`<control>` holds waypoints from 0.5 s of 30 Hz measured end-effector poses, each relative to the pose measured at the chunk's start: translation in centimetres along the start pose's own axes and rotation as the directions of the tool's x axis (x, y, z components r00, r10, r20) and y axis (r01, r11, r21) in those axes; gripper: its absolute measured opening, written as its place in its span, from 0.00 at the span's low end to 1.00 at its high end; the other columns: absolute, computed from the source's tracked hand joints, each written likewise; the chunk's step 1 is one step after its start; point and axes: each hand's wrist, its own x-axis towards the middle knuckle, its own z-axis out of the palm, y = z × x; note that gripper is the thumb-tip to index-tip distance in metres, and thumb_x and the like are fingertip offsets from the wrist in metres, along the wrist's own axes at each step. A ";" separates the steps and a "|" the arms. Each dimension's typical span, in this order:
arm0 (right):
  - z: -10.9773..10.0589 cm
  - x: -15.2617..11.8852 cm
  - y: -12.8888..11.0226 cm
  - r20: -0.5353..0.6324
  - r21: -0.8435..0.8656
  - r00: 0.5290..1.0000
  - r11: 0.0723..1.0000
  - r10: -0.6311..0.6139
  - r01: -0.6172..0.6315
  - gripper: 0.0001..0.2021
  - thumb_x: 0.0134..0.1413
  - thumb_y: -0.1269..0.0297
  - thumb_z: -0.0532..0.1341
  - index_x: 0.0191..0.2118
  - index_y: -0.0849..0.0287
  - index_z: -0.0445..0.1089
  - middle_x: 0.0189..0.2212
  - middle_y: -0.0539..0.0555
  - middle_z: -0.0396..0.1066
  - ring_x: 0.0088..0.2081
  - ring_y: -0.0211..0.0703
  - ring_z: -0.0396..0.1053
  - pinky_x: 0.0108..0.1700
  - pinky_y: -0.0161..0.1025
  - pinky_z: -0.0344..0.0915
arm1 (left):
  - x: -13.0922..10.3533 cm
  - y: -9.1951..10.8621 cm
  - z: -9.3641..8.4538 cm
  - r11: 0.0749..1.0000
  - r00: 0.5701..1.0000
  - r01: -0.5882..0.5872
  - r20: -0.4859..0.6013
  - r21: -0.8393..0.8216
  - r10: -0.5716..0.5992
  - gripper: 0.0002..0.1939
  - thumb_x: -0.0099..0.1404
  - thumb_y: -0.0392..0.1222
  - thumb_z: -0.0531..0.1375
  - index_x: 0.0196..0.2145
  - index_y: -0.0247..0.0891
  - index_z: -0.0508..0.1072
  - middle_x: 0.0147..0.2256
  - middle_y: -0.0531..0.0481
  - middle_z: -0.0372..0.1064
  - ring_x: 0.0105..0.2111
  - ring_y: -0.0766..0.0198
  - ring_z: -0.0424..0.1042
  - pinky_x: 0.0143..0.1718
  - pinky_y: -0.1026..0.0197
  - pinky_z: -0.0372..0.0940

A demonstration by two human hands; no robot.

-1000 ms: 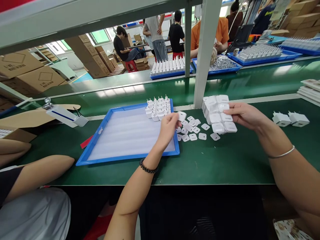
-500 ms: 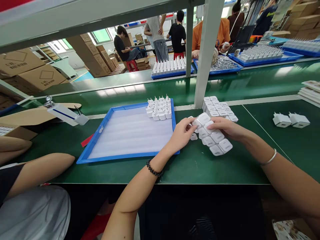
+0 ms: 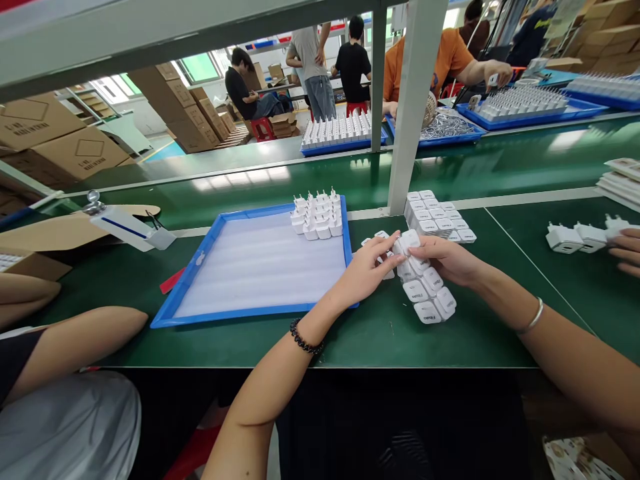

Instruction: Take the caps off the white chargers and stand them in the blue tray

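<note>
My right hand (image 3: 447,261) grips the upper end of a cluster of white plug adapters (image 3: 427,290), their flat printed faces turned up. At the cluster's upper left, the fingers of my left hand (image 3: 373,267) press against an adapter. A few loose adapters lie partly hidden behind my left hand. Just beyond my hands stands a block of white adapters (image 3: 435,215) in rows. To the left is a blue-rimmed tray (image 3: 187,283) with a white liner; several adapters (image 3: 317,215), prongs up, fill its back right corner.
A co-worker's hand (image 3: 627,250) touches one of the adapters (image 3: 590,237) at the right. A metal post (image 3: 411,113) rises behind the block. Another person's arms (image 3: 85,333) rest at the left, near a white dispenser (image 3: 125,223). Filled blue trays (image 3: 530,120) stand across the conveyor.
The held cluster has tilted and shifted slightly down. My left fingers have moved a little. A co-worker's hand with another adapter has appeared at the right; across the conveyor, an orange-sleeved arm has stretched right.
</note>
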 end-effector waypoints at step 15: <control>0.7 -0.1 0.0 -0.062 0.062 0.998 0.997 -0.031 0.035 0.11 0.48 0.63 0.71 0.36 0.61 0.75 0.29 0.54 0.76 0.29 0.42 0.71 0.33 0.37 0.67 | -0.1 -0.3 -0.6 0.982 0.982 -0.167 -0.070 0.082 0.173 0.25 0.72 0.37 0.47 0.62 0.44 0.69 0.56 0.44 0.64 0.58 0.56 0.63 0.64 0.52 0.56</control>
